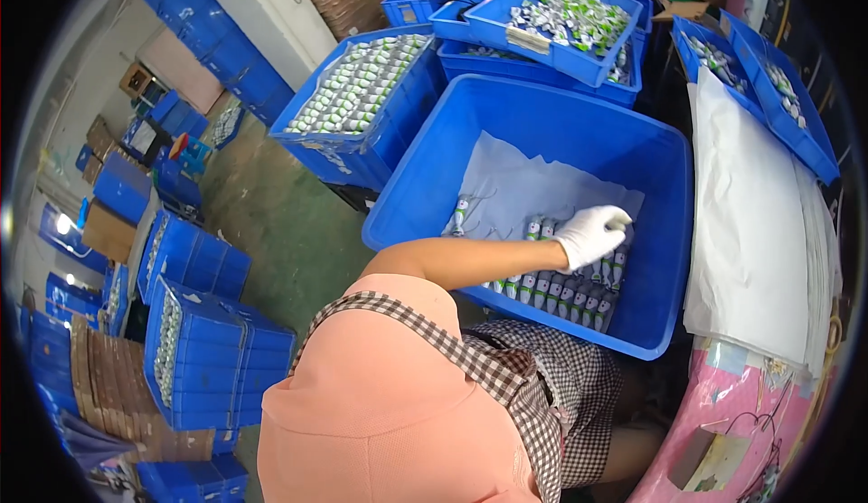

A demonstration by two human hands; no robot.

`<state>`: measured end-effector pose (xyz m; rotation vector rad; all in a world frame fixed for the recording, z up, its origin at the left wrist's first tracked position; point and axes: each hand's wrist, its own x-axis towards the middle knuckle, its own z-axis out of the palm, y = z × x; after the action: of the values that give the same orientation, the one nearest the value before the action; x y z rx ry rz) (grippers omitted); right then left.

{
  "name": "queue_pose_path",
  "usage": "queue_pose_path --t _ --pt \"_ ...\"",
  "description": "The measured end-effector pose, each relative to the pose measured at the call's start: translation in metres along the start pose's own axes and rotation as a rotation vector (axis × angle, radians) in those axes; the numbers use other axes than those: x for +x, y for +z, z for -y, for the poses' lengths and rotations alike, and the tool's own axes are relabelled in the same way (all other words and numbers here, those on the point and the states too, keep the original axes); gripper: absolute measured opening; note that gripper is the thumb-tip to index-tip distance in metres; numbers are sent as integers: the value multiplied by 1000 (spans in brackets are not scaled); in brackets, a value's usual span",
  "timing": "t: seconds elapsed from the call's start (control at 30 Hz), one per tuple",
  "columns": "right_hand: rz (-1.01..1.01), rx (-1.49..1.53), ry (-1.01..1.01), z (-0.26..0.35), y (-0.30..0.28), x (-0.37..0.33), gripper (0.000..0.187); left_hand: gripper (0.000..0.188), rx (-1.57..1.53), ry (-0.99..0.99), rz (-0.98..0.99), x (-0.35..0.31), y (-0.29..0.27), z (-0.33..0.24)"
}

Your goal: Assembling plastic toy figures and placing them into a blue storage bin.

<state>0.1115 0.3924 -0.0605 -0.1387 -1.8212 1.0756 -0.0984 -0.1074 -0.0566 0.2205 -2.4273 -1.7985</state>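
My left hand (592,237), in a white glove, reaches over a large blue bin (533,96). Its fingers curl inward near the right wall; whether anything sits between them is hard to make out. Beneath and beside the glove, small grey-and-white pieces with green bands (566,302) stand in close rows on the bin floor. One similar piece (461,213) lies apart at the left, beside thin dark strands. A pale sheet (515,177) lies under them, its far edge ragged. My right hand does not show.
Behind the bin stands a blue crate (398,146) of similar pieces in rows. Shallow blue trays (565,51) heaped with small parts are stacked beyond it. White sheets (750,232) hang at the right, below more trays (791,114). Further blue crates (217,354) stand on the left.
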Motion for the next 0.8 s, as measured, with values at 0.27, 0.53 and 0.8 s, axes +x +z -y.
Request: queue_pose_path --t 0.27,0.53,0.8 --pt "89 142 131 113 53 23 19 30 -531 64 949 -68 112 -126" --pt "410 913 653 123 160 -28 63 27 -1015 -270 1039 -33 132 -145" --pt "134 1780 841 121 170 -59 51 31 -1098 -507 1227 -40 173 -142"
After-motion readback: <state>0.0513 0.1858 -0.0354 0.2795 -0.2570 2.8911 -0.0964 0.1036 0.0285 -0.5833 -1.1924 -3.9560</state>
